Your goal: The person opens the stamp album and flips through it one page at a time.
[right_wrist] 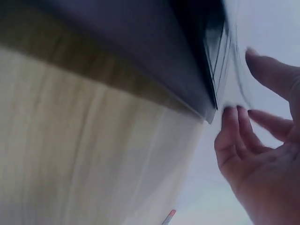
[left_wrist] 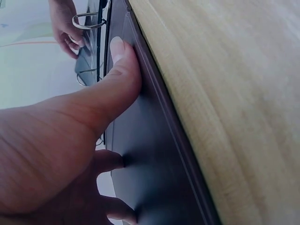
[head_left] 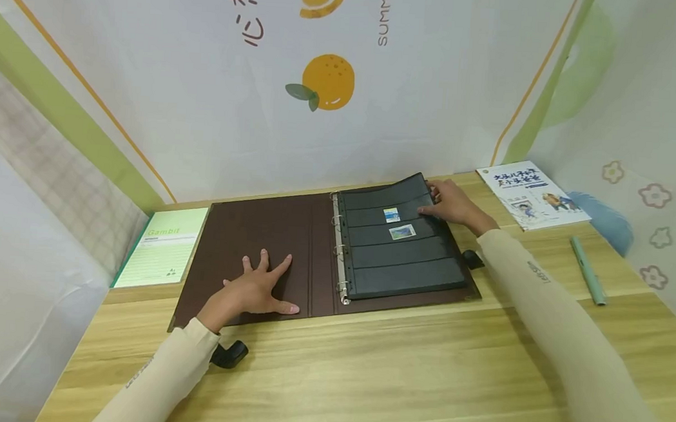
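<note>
**Two hands on an open ring binder**

Head view: a brown binder (head_left: 267, 232) lies open on a wooden worktop (head_left: 392, 369), approx. centre. Left hand (head_left: 257, 290) rests flat on the inside of the binder's left cover, fingers straight and spread, holding nothing. Right hand (head_left: 454, 205) is at the far right corner of the dark pocket pages (head_left: 399, 253), fingers pinching the top page's edge, which lifts slightly. Two stamps (head_left: 398, 224) sit in the upper pockets. Metal rings (head_left: 338, 243) run down the spine. A green notepad (head_left: 158, 248) lies just left of the binder; a booklet (head_left: 532, 194) and a green pen (head_left: 587, 269) lie to the right.

Left wrist view: thumb (left_wrist: 119, 75) pressed flat on the cover near its front edge, worktop beside it.

Right wrist view: blurred; fingers (right_wrist: 239, 136) touch the page corner, thumb above.
</note>
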`<state>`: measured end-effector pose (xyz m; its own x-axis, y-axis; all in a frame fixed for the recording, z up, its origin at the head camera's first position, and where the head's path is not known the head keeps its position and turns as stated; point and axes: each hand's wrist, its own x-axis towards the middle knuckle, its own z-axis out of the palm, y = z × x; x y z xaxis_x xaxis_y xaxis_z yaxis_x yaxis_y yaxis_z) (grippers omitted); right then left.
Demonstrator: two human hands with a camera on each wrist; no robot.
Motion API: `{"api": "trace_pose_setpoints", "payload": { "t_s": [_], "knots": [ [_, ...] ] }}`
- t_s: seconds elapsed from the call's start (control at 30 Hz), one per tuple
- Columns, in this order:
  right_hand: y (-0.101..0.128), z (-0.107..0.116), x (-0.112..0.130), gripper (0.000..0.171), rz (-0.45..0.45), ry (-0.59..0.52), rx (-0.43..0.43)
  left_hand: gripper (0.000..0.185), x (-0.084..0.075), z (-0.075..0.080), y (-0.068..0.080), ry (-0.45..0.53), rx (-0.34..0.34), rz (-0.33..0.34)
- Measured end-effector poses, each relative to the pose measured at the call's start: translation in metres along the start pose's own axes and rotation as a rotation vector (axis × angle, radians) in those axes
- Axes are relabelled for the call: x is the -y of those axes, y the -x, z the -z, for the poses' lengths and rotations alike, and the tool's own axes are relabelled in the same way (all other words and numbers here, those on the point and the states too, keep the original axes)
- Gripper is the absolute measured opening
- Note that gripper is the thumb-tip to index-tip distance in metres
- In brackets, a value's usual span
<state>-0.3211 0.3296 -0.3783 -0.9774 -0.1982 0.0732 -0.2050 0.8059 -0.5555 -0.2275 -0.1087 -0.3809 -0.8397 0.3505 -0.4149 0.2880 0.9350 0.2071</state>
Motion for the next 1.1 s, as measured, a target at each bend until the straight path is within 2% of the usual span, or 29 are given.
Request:
{"api": "trace_pose_setpoints", "payload": {
  "t_s": [0.1, 0.2, 0.4, 0.53, 0.63, 0.73, 0.8, 0.93, 1.1],
  "knots": [
    [0.006, 0.007, -0.001, 0.069, -0.025, -0.089, 0.035, 0.110, 0.000, -0.001, -0.001, -0.005, 0.005, 0.001],
    [0.011, 0.014, -0.008, 0.066, -0.056, -0.237, 0.110, 0.110, 0.000, -0.002, -0.003, -0.004, 0.013, 0.001],
    [0.021, 0.024, -0.027, 0.067, -0.128, -0.562, 0.310, 0.110, -0.001, -0.003, -0.005, -0.004, 0.019, 0.001],
    [0.021, 0.023, -0.031, 0.068, -0.130, -0.816, 0.382, 0.110, -0.001, -0.001, -0.004, -0.018, 0.021, 0.007],
    [0.017, 0.020, -0.024, 0.067, -0.105, -1.011, 0.338, 0.110, -0.001, 0.000, -0.004, -0.021, 0.020, 0.006],
    [0.009, 0.018, -0.007, 0.066, -0.114, -1.201, 0.229, 0.110, 0.000, 0.001, -0.003, -0.021, 0.024, 0.008],
    [0.004, 0.017, 0.006, 0.064, -0.108, -1.287, 0.154, 0.111, 0.000, 0.001, -0.004, -0.022, 0.028, 0.010],
    [-0.008, 0.017, 0.036, 0.059, -0.079, -1.324, 0.077, 0.111, 0.000, 0.002, -0.006, -0.023, 0.031, 0.011],
    [-0.022, 0.013, 0.066, 0.058, -0.004, -1.323, 0.100, 0.110, -0.001, 0.003, -0.008, -0.028, 0.039, 0.016]
  ]
}}
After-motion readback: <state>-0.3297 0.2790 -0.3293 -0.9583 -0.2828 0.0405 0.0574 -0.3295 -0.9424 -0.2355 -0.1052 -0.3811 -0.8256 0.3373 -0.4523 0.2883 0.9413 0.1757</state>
